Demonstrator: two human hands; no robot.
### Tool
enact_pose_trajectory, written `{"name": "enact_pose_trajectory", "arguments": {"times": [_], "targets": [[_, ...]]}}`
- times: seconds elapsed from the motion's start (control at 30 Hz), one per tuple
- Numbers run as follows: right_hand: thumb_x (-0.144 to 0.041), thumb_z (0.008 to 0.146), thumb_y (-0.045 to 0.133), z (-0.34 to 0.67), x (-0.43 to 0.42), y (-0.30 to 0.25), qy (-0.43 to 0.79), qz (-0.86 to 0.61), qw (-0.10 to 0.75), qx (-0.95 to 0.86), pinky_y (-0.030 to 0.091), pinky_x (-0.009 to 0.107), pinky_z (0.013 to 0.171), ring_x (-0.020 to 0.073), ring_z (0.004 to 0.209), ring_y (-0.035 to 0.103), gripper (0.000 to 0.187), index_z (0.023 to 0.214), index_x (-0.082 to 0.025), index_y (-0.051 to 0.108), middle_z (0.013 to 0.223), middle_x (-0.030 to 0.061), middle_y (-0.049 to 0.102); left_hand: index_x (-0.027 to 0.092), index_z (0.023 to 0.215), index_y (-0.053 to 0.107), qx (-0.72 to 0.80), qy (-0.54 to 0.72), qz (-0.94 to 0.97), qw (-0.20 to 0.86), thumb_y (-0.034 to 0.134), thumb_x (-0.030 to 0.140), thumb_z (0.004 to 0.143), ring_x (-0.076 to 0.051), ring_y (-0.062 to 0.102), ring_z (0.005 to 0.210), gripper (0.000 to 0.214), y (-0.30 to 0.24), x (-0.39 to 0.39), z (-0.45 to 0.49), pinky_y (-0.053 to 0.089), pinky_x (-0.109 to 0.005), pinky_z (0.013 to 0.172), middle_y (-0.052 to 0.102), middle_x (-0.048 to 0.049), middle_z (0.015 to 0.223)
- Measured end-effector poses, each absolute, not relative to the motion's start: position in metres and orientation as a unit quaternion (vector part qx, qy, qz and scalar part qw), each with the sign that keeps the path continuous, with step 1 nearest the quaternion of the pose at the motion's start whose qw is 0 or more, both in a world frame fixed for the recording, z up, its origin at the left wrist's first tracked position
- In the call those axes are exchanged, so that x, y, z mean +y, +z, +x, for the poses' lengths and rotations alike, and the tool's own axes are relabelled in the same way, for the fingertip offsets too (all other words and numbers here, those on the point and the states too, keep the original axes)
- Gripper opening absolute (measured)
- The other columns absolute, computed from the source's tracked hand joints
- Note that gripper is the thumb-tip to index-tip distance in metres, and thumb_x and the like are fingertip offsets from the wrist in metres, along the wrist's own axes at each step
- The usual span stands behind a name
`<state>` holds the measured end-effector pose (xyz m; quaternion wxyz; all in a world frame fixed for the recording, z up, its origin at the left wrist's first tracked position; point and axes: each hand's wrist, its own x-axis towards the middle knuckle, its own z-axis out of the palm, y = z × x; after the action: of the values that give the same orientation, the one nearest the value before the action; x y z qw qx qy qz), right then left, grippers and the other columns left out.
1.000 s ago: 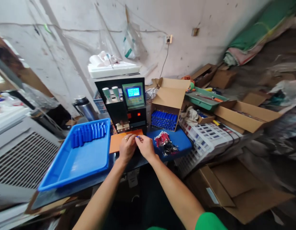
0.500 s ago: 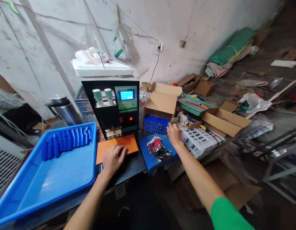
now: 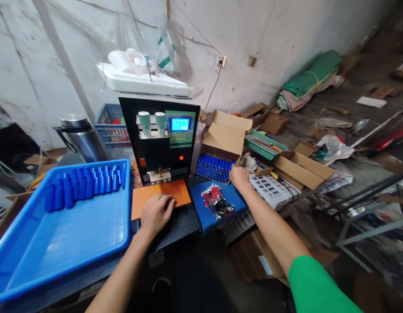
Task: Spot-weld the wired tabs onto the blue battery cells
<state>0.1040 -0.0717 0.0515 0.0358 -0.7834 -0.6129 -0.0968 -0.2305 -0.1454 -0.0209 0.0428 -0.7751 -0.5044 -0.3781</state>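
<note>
My left hand (image 3: 158,214) rests on the front part of an orange board (image 3: 146,198), its fingers curled together; whatever may be in them is hidden. Above that board stands a black spot welder (image 3: 156,152) with a lit blue display and a pair of electrodes. My right hand (image 3: 239,176) reaches to the right end of the blue cylindrical battery cells (image 3: 214,167) in an open cardboard box (image 3: 226,134). Its fingers are closed against the cells, and I cannot see what they grip. Between the hands, a bundle of red and black wire leads (image 3: 217,201) lies on a blue surface (image 3: 201,217).
A large blue tray (image 3: 87,226) at the left has rows of blue cells along its back. Behind it stand a steel flask (image 3: 86,141) and a blue crate (image 3: 113,130). To the right are a green tray (image 3: 263,145), a cardboard box (image 3: 301,167) and a white perforated tray (image 3: 273,189).
The camera view has shifted slightly, so the welder sits farther right in the picture. My right hand stays by the boxed cells, its fingers more closed. My left hand stays on the orange board.
</note>
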Motion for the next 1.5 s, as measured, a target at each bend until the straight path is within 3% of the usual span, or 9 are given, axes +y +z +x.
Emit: {"name": "enact_pose_trajectory", "arguments": {"times": [0.27, 0.43, 0.6, 0.83, 1.0, 1.5], "targets": [[-0.031, 0.101, 0.043, 0.123, -0.095, 0.030, -0.090, -0.752, 0.103, -0.645, 0.050, 0.034, 0.088, 0.0275, 0.103, 0.068, 0.045, 0.145, -0.018, 0.045, 0.117, 0.0139, 0.070, 0.020, 0.094, 0.069, -0.512, -0.378, -0.770, 0.046, 0.051, 0.040, 0.096, -0.021, 0.065, 0.083, 0.027, -0.024, -0.144, -0.229, 0.046, -0.033, 0.075, 0.071, -0.0056, 0.090], [-0.030, 0.100, 0.043, 0.119, -0.083, 0.041, -0.065, -0.771, 0.063, -0.631, 0.050, 0.037, 0.087, 0.0307, 0.102, 0.069, 0.058, 0.153, -0.011, 0.029, 0.107, 0.0197, 0.071, 0.020, 0.095, 0.069, -0.528, -0.372, -0.763, 0.043, 0.052, 0.041, 0.094, -0.022, 0.065, 0.083, 0.027, -0.022, -0.144, -0.227, 0.046, -0.034, 0.074, 0.072, -0.0054, 0.090], [-0.027, 0.097, 0.047, 0.119, -0.066, 0.050, -0.028, -0.773, 0.010, -0.634, 0.050, 0.039, 0.089, 0.0338, 0.109, 0.066, 0.065, 0.154, -0.005, 0.023, 0.115, 0.0267, 0.067, 0.020, 0.095, 0.069, -0.541, -0.361, -0.758, 0.039, 0.051, 0.042, 0.094, -0.022, 0.065, 0.082, 0.028, -0.020, -0.144, -0.226, 0.046, -0.034, 0.073, 0.072, -0.0050, 0.088], [-0.025, 0.094, 0.050, 0.126, -0.058, 0.054, -0.039, -0.759, -0.020, -0.649, 0.050, 0.040, 0.090, 0.0337, 0.111, 0.065, 0.064, 0.151, -0.005, 0.029, 0.118, 0.0275, 0.065, 0.021, 0.095, 0.070, -0.555, -0.351, -0.754, 0.037, 0.049, 0.043, 0.094, -0.023, 0.065, 0.084, 0.030, -0.020, -0.145, -0.224, 0.046, -0.035, 0.074, 0.072, -0.0059, 0.091], [-0.029, 0.095, 0.052, 0.128, -0.052, 0.055, -0.027, -0.756, -0.035, -0.653, 0.050, 0.041, 0.092, 0.0342, 0.114, 0.064, 0.072, 0.154, -0.002, 0.021, 0.120, 0.0293, 0.064, 0.021, 0.095, 0.069, -0.549, -0.352, -0.757, 0.035, 0.049, 0.043, 0.094, -0.023, 0.065, 0.084, 0.030, -0.018, -0.146, -0.223, 0.047, -0.035, 0.074, 0.072, -0.0068, 0.090], [-0.030, 0.096, 0.053, 0.131, -0.047, 0.057, -0.037, -0.732, -0.073, -0.677, 0.050, 0.042, 0.092, 0.0355, 0.117, 0.062, 0.070, 0.155, -0.008, 0.023, 0.123, 0.0281, 0.063, 0.020, 0.095, 0.069, -0.544, -0.349, -0.762, 0.042, 0.049, 0.041, 0.094, -0.023, 0.065, 0.086, 0.028, -0.021, -0.145, -0.222, 0.046, -0.034, 0.074, 0.071, -0.0071, 0.091]]}}
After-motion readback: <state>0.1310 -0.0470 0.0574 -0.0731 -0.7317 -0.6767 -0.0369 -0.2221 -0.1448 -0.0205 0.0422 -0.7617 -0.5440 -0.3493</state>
